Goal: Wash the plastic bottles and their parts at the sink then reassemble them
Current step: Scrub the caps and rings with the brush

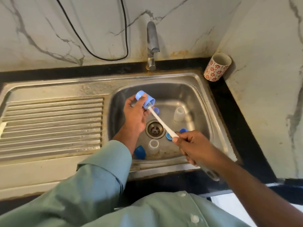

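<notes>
Steel sink [188,79] with ridged drainboard [52,118] against marble-patterned walls [65,27].

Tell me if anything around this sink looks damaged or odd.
Nothing looks broken. Rusty brown staining marks the wall beside the tap, and grime sits on the sink floor near the front.

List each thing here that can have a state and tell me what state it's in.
Left hand: grips the blue cup.
Blue cup: held over the basin, brush head inside it.
Bottle brush: handle in the right hand's grip.
Right hand: grips the handle.
Faucet: no water visible.
Clear bottles: upright in the sink.
Floral cup: upright, empty.
</notes>
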The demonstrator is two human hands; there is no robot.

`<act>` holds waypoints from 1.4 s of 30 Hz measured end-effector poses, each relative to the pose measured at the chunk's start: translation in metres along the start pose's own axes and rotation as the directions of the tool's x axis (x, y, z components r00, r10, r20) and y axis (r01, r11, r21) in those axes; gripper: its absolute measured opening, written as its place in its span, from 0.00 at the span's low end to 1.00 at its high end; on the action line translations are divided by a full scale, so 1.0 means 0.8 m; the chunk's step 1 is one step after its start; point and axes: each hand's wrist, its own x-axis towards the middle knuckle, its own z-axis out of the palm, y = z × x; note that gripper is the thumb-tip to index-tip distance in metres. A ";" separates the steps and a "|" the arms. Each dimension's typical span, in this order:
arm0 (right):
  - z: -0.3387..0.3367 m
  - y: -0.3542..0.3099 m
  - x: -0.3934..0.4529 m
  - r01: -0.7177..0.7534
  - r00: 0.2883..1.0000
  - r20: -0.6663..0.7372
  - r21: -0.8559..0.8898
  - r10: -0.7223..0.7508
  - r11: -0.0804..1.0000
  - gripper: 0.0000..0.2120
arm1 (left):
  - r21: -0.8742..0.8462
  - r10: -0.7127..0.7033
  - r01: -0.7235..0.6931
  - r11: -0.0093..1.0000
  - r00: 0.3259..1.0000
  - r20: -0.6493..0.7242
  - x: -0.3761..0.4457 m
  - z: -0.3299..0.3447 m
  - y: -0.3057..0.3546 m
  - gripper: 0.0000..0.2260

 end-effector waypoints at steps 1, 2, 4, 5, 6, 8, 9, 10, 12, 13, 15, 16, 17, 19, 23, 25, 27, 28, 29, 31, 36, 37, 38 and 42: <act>-0.008 -0.003 0.002 0.006 0.999 0.042 0.019 -0.007 1.000 0.08 | -0.030 0.001 -0.001 1.000 1.000 -0.010 0.001 -0.004 0.001 0.12; -0.016 -0.006 0.004 -0.002 0.997 0.071 0.110 -0.006 0.994 0.08 | -0.056 -0.003 0.002 0.998 1.000 -0.015 0.002 -0.008 0.001 0.13; -0.014 -0.004 0.010 -0.031 0.996 0.088 0.378 -0.003 0.925 0.11 | -0.064 -0.008 0.009 0.998 1.000 0.016 0.001 -0.007 0.009 0.16; -0.006 0.000 0.011 -0.057 0.996 0.089 0.457 0.018 0.888 0.11 | -0.049 -0.008 0.010 0.999 0.999 0.041 0.000 -0.004 0.013 0.16; 0.005 0.003 0.011 -0.098 0.992 0.113 0.486 0.048 0.868 0.12 | -0.032 -0.003 0.005 0.999 0.998 0.057 0.000 -0.003 0.017 0.14; 0.019 0.008 0.008 -0.168 0.976 0.199 0.449 0.086 0.877 0.12 | 0.003 0.006 -0.007 1.000 0.999 0.050 -0.001 -0.005 0.023 0.09; 0.018 0.008 0.007 -0.185 0.969 0.226 0.408 0.097 0.894 0.11 | 0.014 0.003 -0.004 1.000 1.000 0.026 0.000 -0.009 0.024 0.08; 0.011 0.006 0.008 -0.188 0.967 0.229 0.364 0.108 0.912 0.10 | 0.020 -0.006 0.006 1.000 1.000 0.002 0.001 -0.015 0.024 0.08; -0.008 -0.005 0.013 -0.111 0.991 0.092 0.137 0.099 0.984 0.09 | 0.041 -0.031 0.032 0.999 0.999 -0.034 0.001 -0.026 0.015 0.11; -0.013 -0.011 0.015 -0.045 0.999 -0.022 -0.063 0.044 0.997 0.09 | 0.048 -0.041 0.043 0.998 0.998 -0.049 0.000 -0.028 0.011 0.13; -0.004 -0.017 0.020 0.074 0.976 -0.148 -0.457 -0.158 0.886 0.13 | 0.029 -0.038 0.042 0.999 0.993 -0.107 -0.001 -0.025 0.010 0.16; 0.011 -0.016 0.019 0.128 0.961 -0.130 -0.575 -0.245 0.808 0.15 | 0.023 -0.028 0.032 0.999 0.989 -0.142 0.002 -0.024 0.014 0.16; 0.026 -0.014 0.016 0.183 0.952 -0.083 -0.616 -0.294 0.766 0.16 | 0.015 -0.021 0.025 1.000 0.984 -0.177 0.006 -0.025 0.020 0.16; 0.041 -0.007 0.013 0.247 0.952 -0.005 -0.578 -0.306 0.778 0.15 | 0.008 -0.026 0.028 1.000 0.976 -0.215 0.013 -0.032 0.033 0.17; 0.019 -0.003 0.024 0.155 0.958 -0.131 -0.509 -0.255 0.846 0.16 | 0.031 -0.070 0.076 0.997 0.981 -0.178 0.006 -0.044 0.034 0.17; 0.037 0.000 0.020 0.184 0.966 -0.082 -0.445 -0.245 0.876 0.12 | 0.053 -0.089 0.098 0.994 0.986 -0.144 0.007 -0.043 0.040 0.15; 0.045 -0.003 0.012 0.137 0.990 0.024 -0.110 -0.135 0.984 0.06 | 0.052 -0.117 0.122 0.991 0.988 -0.101 0.010 -0.044 0.054 0.15; 0.038 -0.009 0.009 0.069 0.995 0.074 0.058 -0.073 0.996 0.07 | 0.045 -0.126 0.130 0.991 0.989 -0.079 0.011 -0.047 0.060 0.17; 0.027 -0.014 0.009 0.011 0.995 0.095 0.185 -0.029 0.983 0.09 | 0.044 -0.132 0.135 0.990 0.990 -0.053 0.010 -0.049 0.063 0.18; 0.014 -0.024 0.012 -0.015 1.000 0.028 0.215 0.009 0.976 0.11 | 0.059 -0.154 0.152 0.987 0.988 0.024 0.005 -0.049 0.064 0.18; 0.057 -0.024 0.007 0.277 0.946 0.031 -0.589 -0.321 0.759 0.11 | 0.085 -0.302 0.296 0.951 0.951 0.064 0.006 -0.049 0.076 0.24; 0.056 -0.025 0.005 0.307 0.935 0.059 -0.627 -0.349 0.716 0.12 | 0.129 -0.307 0.303 0.944 0.951 0.018 0.006 -0.046 0.077 0.27; 0.053 -0.025 0.006 0.319 0.930 0.078 -0.655 -0.359 0.684 0.12 | 0.161 -0.284 0.286 0.945 0.958 -0.035 0.005 -0.044 0.075 0.30; 0.051 -0.024 0.005 0.265 0.963 0.026 -0.262 -0.267 0.928 0.10 | -0.085 -0.142 0.138 0.987 0.989 -0.034 0.003 -0.037 0.070 0.24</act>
